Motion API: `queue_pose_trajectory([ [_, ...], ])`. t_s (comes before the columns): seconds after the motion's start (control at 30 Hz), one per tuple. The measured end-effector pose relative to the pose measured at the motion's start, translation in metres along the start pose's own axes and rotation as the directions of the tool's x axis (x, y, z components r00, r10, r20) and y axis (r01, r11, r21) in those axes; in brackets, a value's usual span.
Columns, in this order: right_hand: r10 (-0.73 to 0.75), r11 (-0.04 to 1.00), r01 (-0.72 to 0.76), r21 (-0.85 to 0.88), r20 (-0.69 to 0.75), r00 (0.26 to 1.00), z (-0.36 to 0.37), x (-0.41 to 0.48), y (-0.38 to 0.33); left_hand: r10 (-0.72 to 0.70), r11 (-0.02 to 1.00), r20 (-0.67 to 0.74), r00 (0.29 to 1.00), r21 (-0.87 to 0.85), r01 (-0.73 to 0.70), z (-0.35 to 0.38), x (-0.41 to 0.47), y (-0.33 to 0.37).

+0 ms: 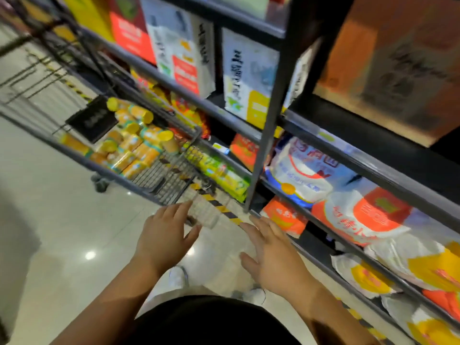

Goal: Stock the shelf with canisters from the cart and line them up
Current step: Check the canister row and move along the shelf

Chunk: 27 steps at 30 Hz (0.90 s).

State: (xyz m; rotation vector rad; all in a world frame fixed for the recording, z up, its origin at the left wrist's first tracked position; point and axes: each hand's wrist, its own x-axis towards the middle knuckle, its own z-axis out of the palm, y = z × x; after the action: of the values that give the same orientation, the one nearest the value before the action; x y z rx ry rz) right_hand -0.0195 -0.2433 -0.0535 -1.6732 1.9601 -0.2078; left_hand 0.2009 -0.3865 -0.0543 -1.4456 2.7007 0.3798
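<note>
Yellow-and-orange canisters (132, 143) lie heaped inside the cart (171, 180), which stands just beside the shelf (263, 135). Both hands reach out short of the cart's near corner and hold nothing. The left hand (161, 235) is spread flat, its fingertips close to the cart's wire wall; contact is unclear. The right hand (276, 255), fingers straight and apart, hovers beside the cart near the shelf's bags (298, 170).

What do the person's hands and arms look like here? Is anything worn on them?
Both the left hand and the right hand are bare: no gloves, and no ring, watch or bracelet shows. The forearms are bare too, with no sleeve in view. Below them a black garment covers the body.
</note>
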Motion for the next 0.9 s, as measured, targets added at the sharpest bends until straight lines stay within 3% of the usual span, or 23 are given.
queue_pose_trajectory([
  [0.1,-0.138,0.986,0.144,-0.080,0.072,0.988,-0.006,0.031,-0.050,-0.169,0.986,0.066,0.983,0.008,0.169,-0.004,-0.024,-0.053],
  [0.27,-0.269,0.930,0.310,-0.196,0.212,0.939,0.010,0.084,-0.145,-0.340,0.938,0.062,0.938,-0.050,0.343,-0.010,-0.066,-0.139],
  [0.6,-0.432,0.840,0.496,-0.221,0.284,0.856,0.101,0.197,-0.344,-0.474,0.871,-0.063,0.878,-0.182,0.457,-0.045,-0.148,-0.303],
  [0.9,-0.383,0.832,0.489,-0.261,0.367,0.848,0.140,0.285,-0.439,-0.549,0.827,-0.126,0.826,-0.223,0.516,-0.070,-0.175,-0.369],
])
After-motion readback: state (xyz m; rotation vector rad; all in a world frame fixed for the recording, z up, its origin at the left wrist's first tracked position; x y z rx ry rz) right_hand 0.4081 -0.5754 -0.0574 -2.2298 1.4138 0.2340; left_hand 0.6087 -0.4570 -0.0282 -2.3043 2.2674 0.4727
